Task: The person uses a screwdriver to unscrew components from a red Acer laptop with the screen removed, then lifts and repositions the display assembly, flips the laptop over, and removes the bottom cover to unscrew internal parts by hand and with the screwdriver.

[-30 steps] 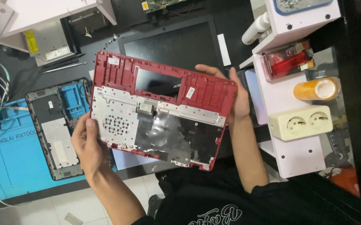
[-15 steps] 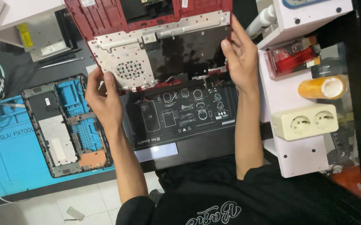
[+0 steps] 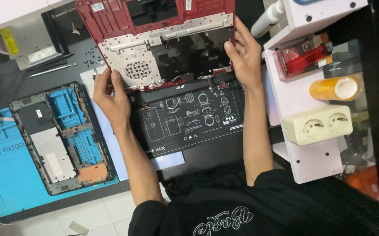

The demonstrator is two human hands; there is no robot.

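Red plastic and bare metal, that's the laptop top shell (image 3: 163, 41), underside up and carried over the far part of the bench, its far edge running out of the picture. The left hand (image 3: 110, 98) has closed on the near left corner, thumb laid over the perforated silver plate, fingers tucked beneath. The right hand (image 3: 244, 54) clamps the right edge, fingertips pressed on the metal strip, palm outside the rim. Both hands are gripping the shell, neither one slack.

It looks light and fairly stiff along its frame, but a broad thin panel like this will likely flex if taken by one corner alone, so a hold on two opposite edges seems the sound one. I'd keep fingers on the rim and the metal plate, off the dark middle area, where thin parts may sit.

Just under the grip, nearer the body, lies a black mat with white line drawings (image 3: 189, 118). Left of the left hand a blue work mat (image 3: 5, 175) carries another opened device frame (image 3: 60, 137). Beyond it, tweezers (image 3: 49, 70) and a scatter of small screws (image 3: 89, 59). Right of the right hand stands a white shelf (image 3: 316, 161) with a double socket (image 3: 318, 124), an orange tape roll (image 3: 336, 87) and a red-filled clear case (image 3: 303, 57).
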